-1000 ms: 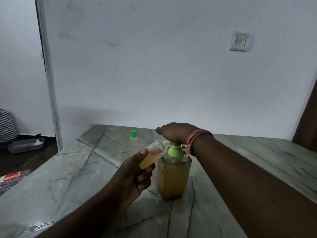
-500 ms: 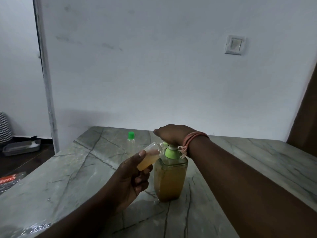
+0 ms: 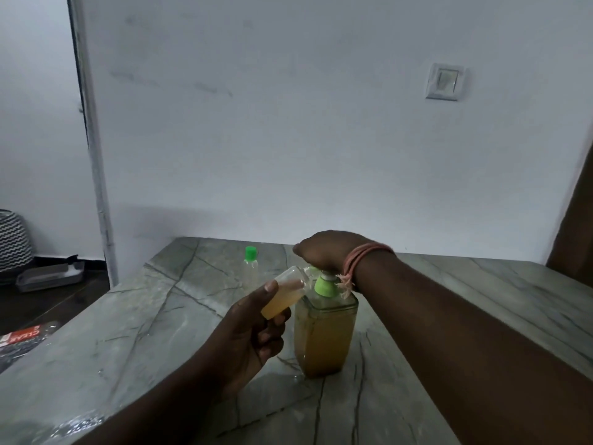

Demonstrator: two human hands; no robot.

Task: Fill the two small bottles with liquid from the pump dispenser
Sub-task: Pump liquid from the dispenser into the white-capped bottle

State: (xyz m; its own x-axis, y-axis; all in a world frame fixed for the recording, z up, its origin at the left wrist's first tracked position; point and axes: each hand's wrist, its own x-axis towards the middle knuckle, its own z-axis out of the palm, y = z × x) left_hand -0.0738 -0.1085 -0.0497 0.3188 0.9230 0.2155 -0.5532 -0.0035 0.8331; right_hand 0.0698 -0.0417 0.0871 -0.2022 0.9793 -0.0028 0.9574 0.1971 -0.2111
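Note:
A square clear pump dispenser (image 3: pixel 324 338) with amber liquid and a green collar stands on the marble table (image 3: pixel 160 332). My right hand (image 3: pixel 327 250) lies flat on top of its pump head. My left hand (image 3: pixel 253 335) grips a small uncapped clear bottle (image 3: pixel 284 297), tilted with its mouth at the green spout; amber liquid fills its lower part. A second small clear bottle with a green cap (image 3: pixel 250 268) stands upright farther back on the table, untouched.
A white wall with a light switch (image 3: pixel 444 81) rises right behind the table. On the floor at left are a grey tray (image 3: pixel 51 277), a zigzag-patterned basket (image 3: pixel 12 240) and a red-labelled package (image 3: pixel 22 338). A brown door edge (image 3: pixel 577 226) shows at far right.
Both hands keep their places on the small bottle and the pump head. The pump stem shows slightly more white now. The view shifts a little.

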